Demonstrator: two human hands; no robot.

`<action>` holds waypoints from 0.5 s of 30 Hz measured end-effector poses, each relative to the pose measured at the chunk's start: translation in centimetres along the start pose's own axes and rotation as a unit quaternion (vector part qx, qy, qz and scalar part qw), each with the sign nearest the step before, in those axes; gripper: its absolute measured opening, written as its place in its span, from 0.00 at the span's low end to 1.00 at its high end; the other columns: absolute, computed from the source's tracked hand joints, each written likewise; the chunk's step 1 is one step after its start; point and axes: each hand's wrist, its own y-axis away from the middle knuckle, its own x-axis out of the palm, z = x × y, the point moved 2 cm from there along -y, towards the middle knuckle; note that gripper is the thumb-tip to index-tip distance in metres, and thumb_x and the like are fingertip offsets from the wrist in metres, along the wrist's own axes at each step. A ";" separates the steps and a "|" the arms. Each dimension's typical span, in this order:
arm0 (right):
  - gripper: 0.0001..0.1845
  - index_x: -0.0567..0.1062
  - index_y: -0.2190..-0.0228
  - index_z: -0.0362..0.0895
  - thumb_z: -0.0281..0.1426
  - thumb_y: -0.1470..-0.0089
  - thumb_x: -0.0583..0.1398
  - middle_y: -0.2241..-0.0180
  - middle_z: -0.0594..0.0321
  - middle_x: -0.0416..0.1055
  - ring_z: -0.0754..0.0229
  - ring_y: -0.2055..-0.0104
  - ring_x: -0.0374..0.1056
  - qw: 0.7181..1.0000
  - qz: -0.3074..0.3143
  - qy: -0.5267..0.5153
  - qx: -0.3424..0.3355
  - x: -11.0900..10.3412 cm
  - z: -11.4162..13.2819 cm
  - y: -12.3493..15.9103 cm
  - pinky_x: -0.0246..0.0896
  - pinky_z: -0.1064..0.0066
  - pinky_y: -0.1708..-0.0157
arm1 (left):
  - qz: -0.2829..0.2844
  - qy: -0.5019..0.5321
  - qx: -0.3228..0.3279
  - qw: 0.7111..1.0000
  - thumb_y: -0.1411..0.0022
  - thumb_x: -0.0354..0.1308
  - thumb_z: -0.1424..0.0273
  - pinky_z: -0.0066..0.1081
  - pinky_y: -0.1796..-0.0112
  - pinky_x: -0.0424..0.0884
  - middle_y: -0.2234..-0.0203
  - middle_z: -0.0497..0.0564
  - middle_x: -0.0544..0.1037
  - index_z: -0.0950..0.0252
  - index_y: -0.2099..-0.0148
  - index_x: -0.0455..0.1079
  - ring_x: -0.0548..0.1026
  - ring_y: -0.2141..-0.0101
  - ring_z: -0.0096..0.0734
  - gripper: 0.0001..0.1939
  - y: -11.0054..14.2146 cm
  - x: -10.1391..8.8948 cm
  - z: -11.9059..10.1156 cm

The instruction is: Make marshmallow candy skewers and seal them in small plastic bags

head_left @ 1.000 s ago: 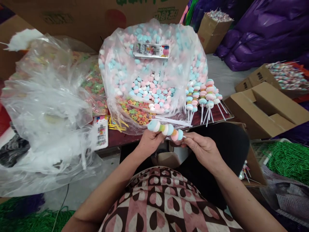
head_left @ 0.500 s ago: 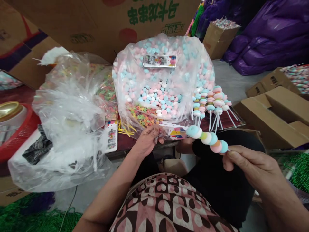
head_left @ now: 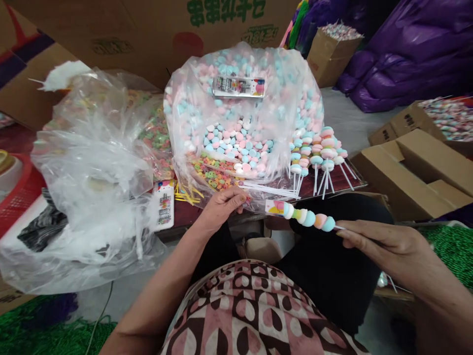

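In my right hand, finger and thumb pinch the white stick of a candy skewer, threaded with blue, white, green, orange and pink sweets. Its far end meets a clear printed wrapper; how deep it sits inside I cannot tell. My left hand is closed on the wrapper's other end. Just beyond my hands lies a large clear bag of pastel marshmallow-like sweets, with ring candies at its front. White sticks lie along the table edge. Several finished-looking skewers are piled at the right.
Flat printed wrappers lie on the bag. More plastic bags cover the left, beside a red basket. Yellow twist ties lie near a white printed pack. An open cardboard box stands right.
My left hand let go of the skewer and took the wrapper. My right hand moved right with the skewer, then brought its tip to the wrapper.
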 end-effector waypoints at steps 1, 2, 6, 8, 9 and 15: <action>0.21 0.85 0.69 0.47 0.51 0.50 0.64 0.73 0.56 0.81 0.61 0.80 0.73 1.000 0.001 -0.004 0.007 0.1 0.0 0.0 0.73 0.74 0.79 | 0.005 -0.013 0.004 1.000 0.40 0.61 0.58 0.26 0.72 0.63 0.73 0.46 0.72 0.65 0.68 0.75 0.67 0.76 0.21 0.15 0.0 0.0 -0.3; 0.22 0.85 0.69 0.47 0.52 0.50 0.64 0.75 0.56 0.80 0.61 0.81 0.72 1.000 0.005 -0.010 0.014 0.2 -0.1 0.1 0.72 0.75 0.80 | 0.011 -0.027 0.009 1.000 0.40 0.62 0.57 0.26 0.72 0.64 0.73 0.47 0.72 0.65 0.68 0.75 0.67 0.76 0.21 0.15 0.1 0.0 -0.6; 0.26 0.85 0.69 0.44 0.54 0.50 0.62 0.86 0.61 0.71 0.64 0.86 0.65 0.999 0.014 -0.012 0.042 0.8 -0.6 0.2 0.62 0.77 0.87 | 0.025 -0.076 0.045 0.996 0.40 0.61 0.57 0.29 0.70 0.66 0.73 0.49 0.73 0.64 0.69 0.76 0.68 0.74 0.26 0.15 0.1 -0.4 -1.5; 0.26 0.85 0.68 0.44 0.53 0.49 0.62 0.85 0.61 0.72 0.66 0.86 0.63 0.998 0.032 -0.024 0.048 1.2 -0.9 0.3 0.60 0.77 0.88 | 0.029 -0.100 0.070 0.992 0.40 0.61 0.58 0.30 0.67 0.67 0.73 0.50 0.74 0.63 0.69 0.77 0.70 0.71 0.29 0.14 0.2 -0.6 -1.8; 0.25 0.85 0.67 0.44 0.52 0.48 0.62 0.82 0.60 0.75 0.66 0.86 0.63 0.997 0.047 -0.036 0.047 1.6 -1.1 0.3 0.60 0.77 0.88 | 0.035 -0.110 0.082 0.990 0.39 0.61 0.59 0.31 0.65 0.68 0.72 0.51 0.75 0.63 0.68 0.78 0.71 0.69 0.30 0.13 0.2 -0.6 -1.9; 0.18 0.81 0.62 0.45 0.46 0.44 0.62 0.85 0.68 0.70 0.67 0.85 0.61 0.999 0.039 -0.033 0.015 3.4 -1.4 0.4 0.57 0.77 0.86 | 0.069 -0.147 0.120 0.979 0.38 0.60 0.63 0.34 0.60 0.69 0.71 0.52 0.79 0.61 0.65 0.80 0.73 0.66 0.33 0.09 0.4 -0.1 -2.3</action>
